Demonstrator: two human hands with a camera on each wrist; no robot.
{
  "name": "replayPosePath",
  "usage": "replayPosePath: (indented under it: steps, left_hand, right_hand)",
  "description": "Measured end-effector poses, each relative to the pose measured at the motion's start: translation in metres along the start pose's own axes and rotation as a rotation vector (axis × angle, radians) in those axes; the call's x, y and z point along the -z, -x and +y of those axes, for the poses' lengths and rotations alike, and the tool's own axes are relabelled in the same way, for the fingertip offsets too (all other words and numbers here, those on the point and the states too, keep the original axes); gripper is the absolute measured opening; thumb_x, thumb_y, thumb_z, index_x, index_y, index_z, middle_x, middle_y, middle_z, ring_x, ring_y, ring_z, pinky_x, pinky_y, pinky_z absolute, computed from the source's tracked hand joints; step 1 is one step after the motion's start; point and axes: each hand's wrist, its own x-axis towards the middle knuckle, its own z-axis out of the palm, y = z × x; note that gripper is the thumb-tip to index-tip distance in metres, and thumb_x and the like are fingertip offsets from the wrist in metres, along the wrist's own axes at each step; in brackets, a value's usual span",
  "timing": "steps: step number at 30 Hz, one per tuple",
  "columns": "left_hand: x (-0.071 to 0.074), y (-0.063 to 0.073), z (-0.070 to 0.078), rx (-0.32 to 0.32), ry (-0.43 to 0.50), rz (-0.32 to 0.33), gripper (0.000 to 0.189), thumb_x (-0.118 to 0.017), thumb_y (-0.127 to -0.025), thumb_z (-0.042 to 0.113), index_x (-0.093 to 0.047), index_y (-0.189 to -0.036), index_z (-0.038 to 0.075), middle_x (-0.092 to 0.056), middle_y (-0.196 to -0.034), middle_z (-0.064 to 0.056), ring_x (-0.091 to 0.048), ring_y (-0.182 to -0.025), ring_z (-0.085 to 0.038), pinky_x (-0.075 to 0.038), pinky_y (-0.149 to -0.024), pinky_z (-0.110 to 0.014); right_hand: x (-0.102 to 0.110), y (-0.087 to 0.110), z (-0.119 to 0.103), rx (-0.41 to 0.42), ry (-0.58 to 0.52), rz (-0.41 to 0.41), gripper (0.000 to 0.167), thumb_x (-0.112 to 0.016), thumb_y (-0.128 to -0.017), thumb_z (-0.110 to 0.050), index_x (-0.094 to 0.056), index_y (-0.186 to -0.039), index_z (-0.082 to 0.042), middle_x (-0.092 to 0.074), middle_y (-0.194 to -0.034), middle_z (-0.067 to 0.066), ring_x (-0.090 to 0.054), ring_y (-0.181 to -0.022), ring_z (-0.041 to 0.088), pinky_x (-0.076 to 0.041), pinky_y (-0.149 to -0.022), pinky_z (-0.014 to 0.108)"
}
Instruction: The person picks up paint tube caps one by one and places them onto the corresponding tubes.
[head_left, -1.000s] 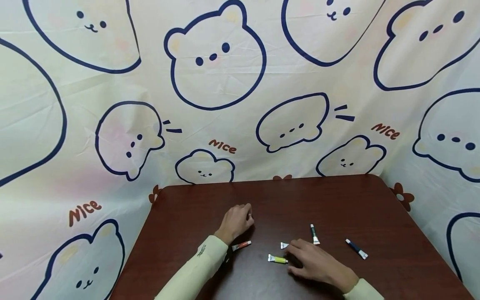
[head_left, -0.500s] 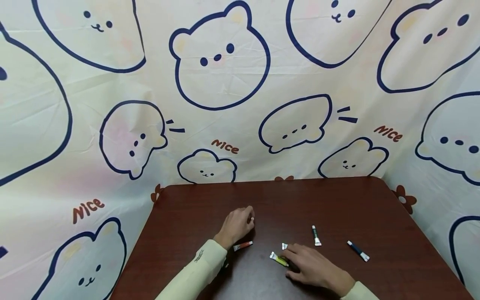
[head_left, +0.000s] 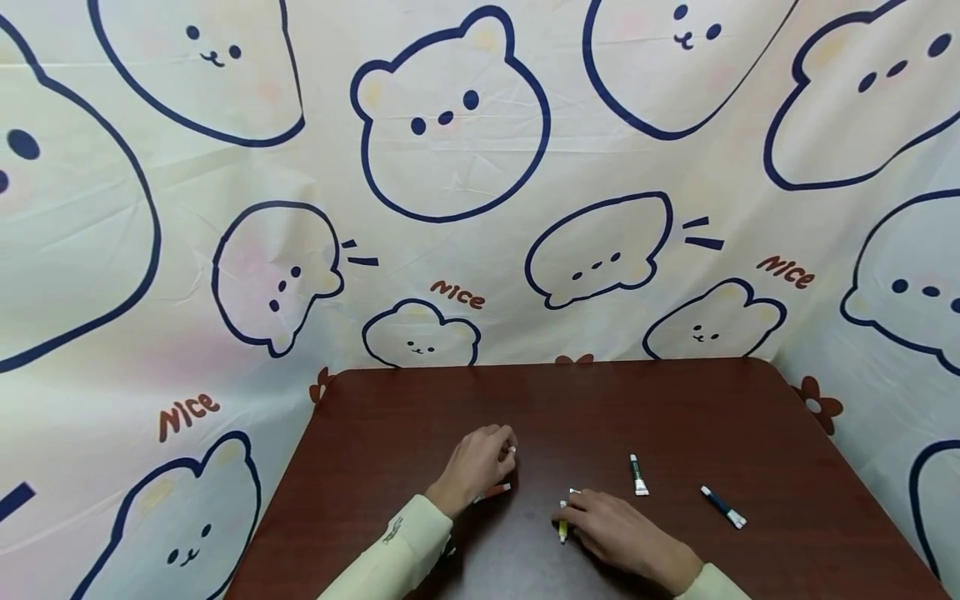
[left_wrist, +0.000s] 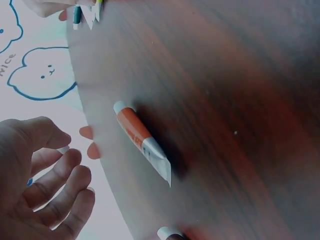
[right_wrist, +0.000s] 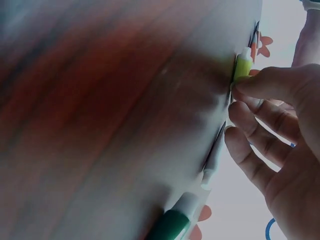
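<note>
In the head view my right hand (head_left: 618, 533) is low over the table, thumb and index finger pinching a yellow paint tube (head_left: 563, 532). The right wrist view shows the thumb across the yellow tube (right_wrist: 243, 66), the other fingers loosely bent. A white paint tube (right_wrist: 213, 157) lies by those fingertips, mostly hidden by the hand in the head view. My left hand (head_left: 472, 468) hovers farther left with loosely curled fingers; no tube shows in it in the left wrist view. Beside it an orange-red paint tube (left_wrist: 134, 127) lies on the table, partly covered by the wrist in the head view.
On the right side of the brown table (head_left: 540, 408) lie a green paint tube (head_left: 638, 477) and a dark blue one (head_left: 723, 507). Another dark tube (head_left: 448, 547) is partly hidden beside the left sleeve. A bear-print cloth (head_left: 495, 250) hangs behind the table.
The yellow tube has turned from lying crosswise to pointing toward me, now between the right thumb and index finger. The left hand has shifted slightly. The view has drifted a little.
</note>
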Motion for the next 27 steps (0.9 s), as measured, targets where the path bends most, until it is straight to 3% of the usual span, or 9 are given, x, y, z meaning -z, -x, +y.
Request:
replayPosePath:
  steps: [16,21,27]
  left_hand:
    - [0.003,0.012,0.008,-0.02,-0.015,0.007,0.005,-0.077,-0.099,0.014,-0.075,-0.103,0.015,-0.074,-0.097,0.0,-0.07,-0.088,-0.011,-0.059,-0.074,-0.024]
    - [0.002,0.015,0.01,-0.037,-0.013,0.035,0.006,-0.078,-0.098,0.012,-0.074,-0.1,0.016,-0.072,-0.093,0.002,-0.068,-0.085,-0.01,-0.057,-0.073,-0.023]
    - [0.001,0.018,0.013,-0.055,-0.019,0.071,0.007,-0.08,-0.096,0.011,-0.075,-0.098,0.016,-0.071,-0.09,0.002,-0.065,-0.081,-0.009,-0.055,-0.07,-0.023]
  right_hand:
    - [-0.009,-0.013,-0.001,0.071,0.207,0.18,0.025,-0.092,-0.081,-0.019,-0.07,-0.092,-0.024,-0.054,-0.086,-0.012,-0.052,-0.074,0.009,-0.043,-0.062,0.024]
    - [-0.009,-0.016,-0.003,0.045,0.25,0.169,0.025,-0.092,-0.084,-0.026,-0.067,-0.087,-0.024,-0.052,-0.087,-0.012,-0.051,-0.074,0.008,-0.044,-0.062,0.025]
    - [-0.006,-0.018,-0.005,0.007,0.248,0.099,0.026,-0.092,-0.085,-0.029,-0.067,-0.091,-0.026,-0.055,-0.094,-0.011,-0.05,-0.08,0.008,-0.041,-0.064,0.023]
